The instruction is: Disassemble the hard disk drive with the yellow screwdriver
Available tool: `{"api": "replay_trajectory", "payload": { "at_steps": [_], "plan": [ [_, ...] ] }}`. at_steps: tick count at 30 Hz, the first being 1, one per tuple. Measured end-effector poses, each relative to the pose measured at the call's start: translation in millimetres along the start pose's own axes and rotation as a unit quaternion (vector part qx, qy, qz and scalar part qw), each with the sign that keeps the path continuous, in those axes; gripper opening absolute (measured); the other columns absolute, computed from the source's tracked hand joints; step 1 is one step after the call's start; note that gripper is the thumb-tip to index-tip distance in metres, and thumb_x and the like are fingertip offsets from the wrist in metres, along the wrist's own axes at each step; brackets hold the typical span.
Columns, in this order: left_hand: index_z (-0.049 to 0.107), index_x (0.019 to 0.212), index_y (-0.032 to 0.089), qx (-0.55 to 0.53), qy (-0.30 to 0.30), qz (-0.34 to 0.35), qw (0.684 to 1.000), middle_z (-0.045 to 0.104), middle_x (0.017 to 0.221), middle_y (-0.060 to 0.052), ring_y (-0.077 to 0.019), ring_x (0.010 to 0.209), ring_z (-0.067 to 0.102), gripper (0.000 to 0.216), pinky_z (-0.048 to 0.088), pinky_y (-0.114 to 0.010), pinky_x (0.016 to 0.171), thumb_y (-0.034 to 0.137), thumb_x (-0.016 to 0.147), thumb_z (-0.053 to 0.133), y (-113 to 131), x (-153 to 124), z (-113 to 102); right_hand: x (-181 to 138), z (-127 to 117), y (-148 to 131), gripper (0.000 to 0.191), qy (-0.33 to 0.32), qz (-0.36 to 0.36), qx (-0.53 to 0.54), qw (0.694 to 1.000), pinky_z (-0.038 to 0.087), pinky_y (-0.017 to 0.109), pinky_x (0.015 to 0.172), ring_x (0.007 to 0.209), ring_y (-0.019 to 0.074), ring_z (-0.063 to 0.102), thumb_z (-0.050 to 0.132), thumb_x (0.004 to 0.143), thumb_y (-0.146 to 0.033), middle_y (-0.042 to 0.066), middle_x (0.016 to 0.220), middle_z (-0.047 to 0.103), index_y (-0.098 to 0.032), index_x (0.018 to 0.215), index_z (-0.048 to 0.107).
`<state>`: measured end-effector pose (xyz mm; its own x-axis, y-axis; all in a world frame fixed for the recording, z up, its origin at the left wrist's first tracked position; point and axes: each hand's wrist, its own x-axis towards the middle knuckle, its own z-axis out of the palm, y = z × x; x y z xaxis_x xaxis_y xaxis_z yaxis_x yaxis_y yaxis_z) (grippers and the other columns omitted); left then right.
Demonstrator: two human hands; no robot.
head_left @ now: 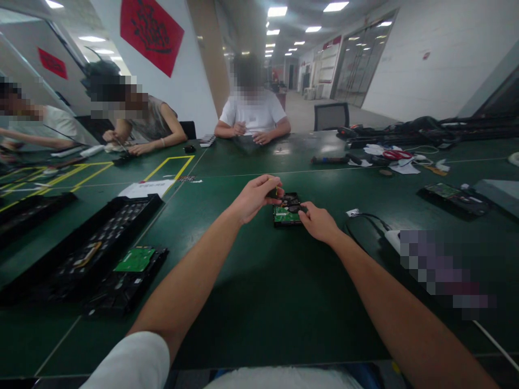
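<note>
A hard drive [287, 214] with a green circuit board lies face up on the green table [259, 281], in the middle ahead of me. My left hand [256, 195] is closed around a small tool with a yellowish handle, held upright over the drive's far edge. My right hand [319, 221] rests on the drive's right side, with fingers curled against it.
A black tray [87, 246] and another drive with a green board [133, 260] lie at the left. A white power strip and black cable [375, 227] lie at the right. More drives [454, 195] and tools sit far right. Three people sit across the table.
</note>
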<state>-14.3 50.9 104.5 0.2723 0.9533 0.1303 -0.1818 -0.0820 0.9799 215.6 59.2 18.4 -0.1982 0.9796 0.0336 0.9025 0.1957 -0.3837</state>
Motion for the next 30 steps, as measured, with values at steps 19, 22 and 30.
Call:
{"api": "replay_trajectory", "payload": {
  "at_steps": [19, 22, 30],
  "plan": [
    [0.063, 0.096, 0.015, -0.027, 0.025, -0.043, 0.998, 0.073, 0.094, -0.013, -0.0212, 0.087, 0.07, 0.024, 0.058, -0.032, 0.069, 0.036, 0.086, 0.068, 2.0, -0.8, -2.4, -1.7, -2.8, -2.3, 0.047, -0.011, 0.004, 0.013, 1.0, 0.045, 0.032, 0.07, 0.087, 0.025, 0.069, 0.041, 0.107, -0.045, 0.012, 0.106, 0.075, -0.02, 0.146, 0.05],
    [0.065, 0.092, 0.014, -0.025, 0.02, -0.048, 0.998, 0.072, 0.096, -0.013, -0.021, 0.088, 0.069, 0.023, 0.059, -0.032, 0.069, 0.035, 0.085, 0.066, 1.2, -0.1, -2.1, -1.9, -2.9, -3.4, 0.046, -0.004, 0.005, 0.007, 1.0, 0.046, 0.033, 0.073, 0.089, 0.0257, 0.069, 0.043, 0.106, -0.043, 0.012, 0.105, 0.075, -0.019, 0.145, 0.052],
    [0.073, 0.086, 0.013, 0.048, 0.053, -0.014, 0.997, 0.065, 0.096, -0.01, -0.0163, 0.083, 0.059, 0.027, 0.054, -0.024, 0.061, 0.038, 0.083, 0.063, 4.9, -0.5, -6.4, -1.7, -1.8, -2.5, 0.047, -0.004, 0.004, 0.005, 1.0, 0.046, 0.033, 0.073, 0.09, 0.0261, 0.07, 0.041, 0.107, -0.044, 0.013, 0.107, 0.075, -0.019, 0.146, 0.051]
  ]
}}
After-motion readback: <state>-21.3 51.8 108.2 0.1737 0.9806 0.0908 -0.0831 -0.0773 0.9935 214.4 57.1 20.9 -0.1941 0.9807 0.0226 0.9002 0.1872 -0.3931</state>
